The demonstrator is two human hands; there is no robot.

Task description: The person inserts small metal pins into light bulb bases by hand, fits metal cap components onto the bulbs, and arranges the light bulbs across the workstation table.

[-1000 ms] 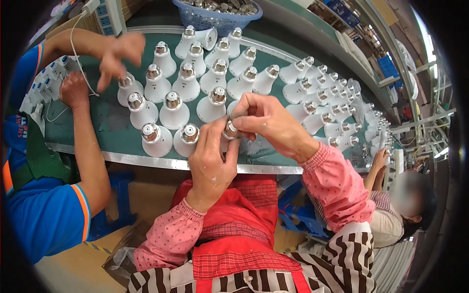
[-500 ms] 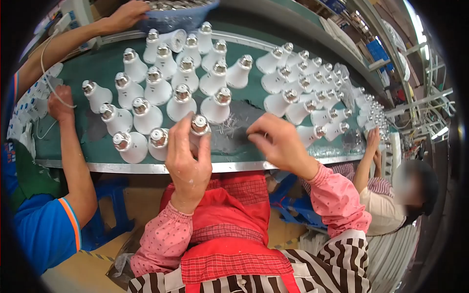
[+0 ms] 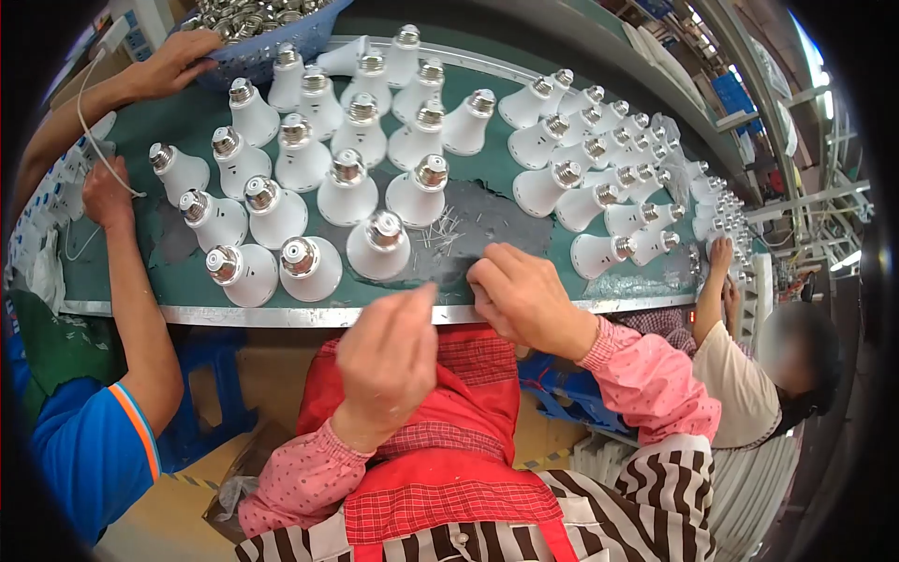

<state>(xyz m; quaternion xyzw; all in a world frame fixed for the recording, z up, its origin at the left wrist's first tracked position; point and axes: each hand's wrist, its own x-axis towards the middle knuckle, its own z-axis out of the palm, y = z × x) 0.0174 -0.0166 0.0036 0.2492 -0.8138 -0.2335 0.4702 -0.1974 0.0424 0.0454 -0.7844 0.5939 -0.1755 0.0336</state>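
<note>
My left hand (image 3: 387, 363) hovers in front of the table edge, slightly blurred, its fingers drawn together; whatever is between them, if anything, is hidden. Just behind it a white LED bulb (image 3: 379, 245) with a silver screw cap stands upright on the table. My right hand (image 3: 523, 298) is at the edge, fingers curled in a pinch, and I cannot make out anything in it. Thin pale pins (image 3: 442, 231) lie scattered on a dark grey patch beyond my hands. More bulbs (image 3: 312, 269) stand in loose rows to the left.
Another group of bulbs (image 3: 546, 189) covers the right side. At left, a co-worker's hand (image 3: 173, 64) touches a blue basket (image 3: 272, 54) of metal caps; the other hand (image 3: 108, 194) is by a white cable. A metal strip (image 3: 243, 316) borders the table. Another person (image 3: 740, 384) sits at right.
My left hand has let go of the bulb and drawn back toward me. My right hand has moved down and closer to the edge. The co-worker's basket has shifted left.
</note>
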